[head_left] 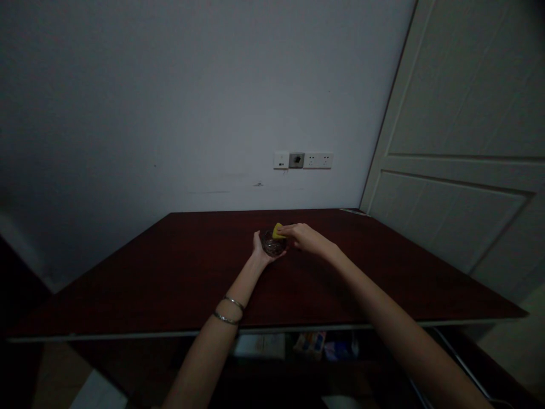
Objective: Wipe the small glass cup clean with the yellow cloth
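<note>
Where hands meet, left [260, 249] under a glass bowl [272, 244], right [305, 238] pinching yellow sponge [277, 230], well inside tabletop edges [128, 334]

We are listing a table [128, 284] standing against the wall [170, 113], a door [460, 142] standing right of it, a socket strip [303, 160] sitting on the wall above, a glass vessel [272, 243] resting in the left hand [263, 251] over the table, a sponge [277, 230] lying against the vessel's top under the right hand [304, 238], and packages [309, 344] lying beneath the table.

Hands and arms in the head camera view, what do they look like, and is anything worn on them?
Both arms are bare, with no sleeves in view. The left hand and the right hand wear no gloves. Two thin silver bangles circle the left forearm, while the right forearm shows no jewellery.
</note>
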Demonstrator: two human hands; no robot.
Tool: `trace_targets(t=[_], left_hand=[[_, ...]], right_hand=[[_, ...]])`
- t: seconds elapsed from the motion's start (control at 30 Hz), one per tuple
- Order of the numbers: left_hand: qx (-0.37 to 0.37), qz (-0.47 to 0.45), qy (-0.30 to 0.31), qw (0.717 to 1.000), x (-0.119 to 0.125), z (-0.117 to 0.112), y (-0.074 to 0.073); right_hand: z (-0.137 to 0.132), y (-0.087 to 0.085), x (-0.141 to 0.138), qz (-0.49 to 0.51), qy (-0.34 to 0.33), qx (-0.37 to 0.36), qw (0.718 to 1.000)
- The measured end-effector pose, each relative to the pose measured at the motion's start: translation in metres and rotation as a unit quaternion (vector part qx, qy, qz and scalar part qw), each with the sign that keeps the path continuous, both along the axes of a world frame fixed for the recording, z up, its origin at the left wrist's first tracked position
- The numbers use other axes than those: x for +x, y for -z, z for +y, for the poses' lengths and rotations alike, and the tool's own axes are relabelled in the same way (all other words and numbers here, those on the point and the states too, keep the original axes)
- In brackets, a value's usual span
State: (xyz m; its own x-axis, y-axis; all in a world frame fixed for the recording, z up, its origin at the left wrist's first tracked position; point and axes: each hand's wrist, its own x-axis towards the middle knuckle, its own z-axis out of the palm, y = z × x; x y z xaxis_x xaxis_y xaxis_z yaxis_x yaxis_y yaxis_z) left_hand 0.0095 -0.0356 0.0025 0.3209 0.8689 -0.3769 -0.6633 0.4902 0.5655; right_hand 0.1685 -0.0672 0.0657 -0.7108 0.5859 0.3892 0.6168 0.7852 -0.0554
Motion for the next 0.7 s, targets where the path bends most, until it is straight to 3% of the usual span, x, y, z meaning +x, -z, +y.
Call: trace_targets(t=[0.17,0.33,0.47,0.7], left_hand=[[0.0,-0.014,0.0,1.0,0.007,-0.006,-0.002],[0.0,-0.009,0.01,1.0,0.011,-0.008,-0.001],[-0.011,-0.03,-0.026,0.999,0.005,-0.004,-0.002],[-0.024,-0.037,-0.097,0.994,0.002,0.002,-0.001]], right_hand=[[-0.003,-0.002,0.008,-0.015,-0.021,-0.003,1.0],[0.008,-0.001,-0.004,-0.003,-0.026,0.009,1.0],[0.011,-0.001,-0.009,0.007,-0.009,0.002,1.0],[-0.025,0.018,-0.017,0.032,0.069,0.02,0.997]])
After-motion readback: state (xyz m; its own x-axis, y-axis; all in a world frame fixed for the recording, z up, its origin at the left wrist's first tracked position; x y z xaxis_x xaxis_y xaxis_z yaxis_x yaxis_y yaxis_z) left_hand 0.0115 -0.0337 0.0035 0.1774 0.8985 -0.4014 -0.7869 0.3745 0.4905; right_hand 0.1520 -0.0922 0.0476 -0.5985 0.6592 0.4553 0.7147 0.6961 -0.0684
